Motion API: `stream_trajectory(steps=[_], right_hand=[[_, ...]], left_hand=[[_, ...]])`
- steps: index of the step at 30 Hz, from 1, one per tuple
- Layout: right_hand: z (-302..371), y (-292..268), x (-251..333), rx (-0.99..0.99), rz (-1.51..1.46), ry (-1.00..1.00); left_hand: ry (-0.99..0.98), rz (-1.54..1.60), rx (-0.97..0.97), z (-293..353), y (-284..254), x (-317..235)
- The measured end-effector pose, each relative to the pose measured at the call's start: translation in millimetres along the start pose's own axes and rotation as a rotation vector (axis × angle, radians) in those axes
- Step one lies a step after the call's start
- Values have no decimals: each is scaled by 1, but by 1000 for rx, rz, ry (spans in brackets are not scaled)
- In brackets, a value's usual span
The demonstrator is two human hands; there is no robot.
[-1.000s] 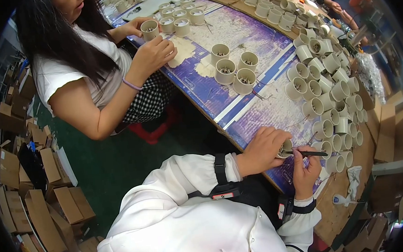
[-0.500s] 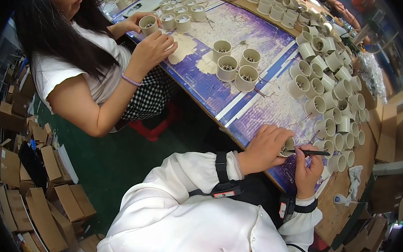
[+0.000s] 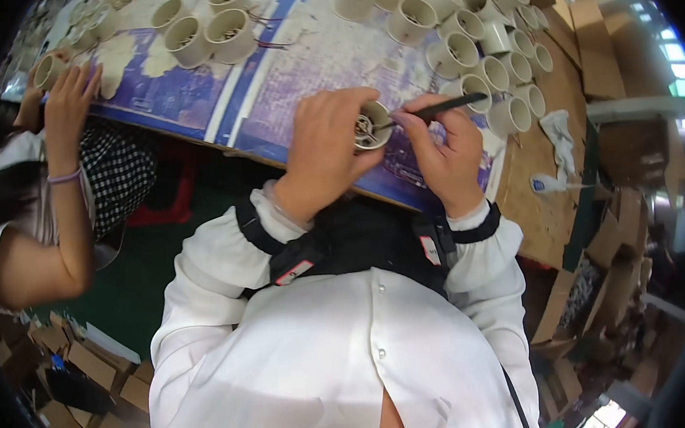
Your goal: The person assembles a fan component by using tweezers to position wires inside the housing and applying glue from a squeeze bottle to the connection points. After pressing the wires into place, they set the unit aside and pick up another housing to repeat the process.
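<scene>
My left hand [image 3: 325,147] is wrapped round a cream cylindrical cup [image 3: 375,119], which is tilted so that its mouth faces me. Small metallic and pale parts show inside it. My right hand [image 3: 446,145] pinches a slim black pen-like tool [image 3: 451,106], whose exact kind I cannot make out. The thin end of this tool reaches into the cup's mouth. Both hands are just above the near edge of the purple-and-white worktop [image 3: 276,90].
Several similar cups [image 3: 230,38] stand at the back left, thin wires beside them. A cluster of cups [image 3: 459,56] fills the right. A white cloth [image 3: 560,144] and small white bottle [image 3: 548,184] lie near the right edge. At left, a co-worker's hand [image 3: 68,107] is by another cup.
The head view has turned and shifted to the right, so the hands appear nearer its middle and the co-worker farther left. The cup and the black tool are still in my hands.
</scene>
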State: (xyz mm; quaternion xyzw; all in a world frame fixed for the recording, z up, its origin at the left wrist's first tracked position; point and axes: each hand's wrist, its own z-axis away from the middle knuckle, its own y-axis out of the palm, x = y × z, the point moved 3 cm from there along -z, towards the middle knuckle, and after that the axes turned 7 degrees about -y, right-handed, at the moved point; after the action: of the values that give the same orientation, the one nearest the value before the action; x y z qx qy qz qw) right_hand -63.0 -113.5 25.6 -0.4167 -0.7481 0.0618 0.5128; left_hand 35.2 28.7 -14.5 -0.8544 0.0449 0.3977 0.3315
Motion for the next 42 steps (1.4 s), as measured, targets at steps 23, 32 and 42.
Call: stream_trajectory(steps=[23,32,42], right_hand=[[0,1,-4,74,0,-64],[5,3,-11,63,-29,-36],[8,6,-15,40,-86,-57]], left_hand=[[36,-25,-15,1,6,-3],[54,-48,-23,3,6,-4],[20,-6,-7,5,8,-3]])
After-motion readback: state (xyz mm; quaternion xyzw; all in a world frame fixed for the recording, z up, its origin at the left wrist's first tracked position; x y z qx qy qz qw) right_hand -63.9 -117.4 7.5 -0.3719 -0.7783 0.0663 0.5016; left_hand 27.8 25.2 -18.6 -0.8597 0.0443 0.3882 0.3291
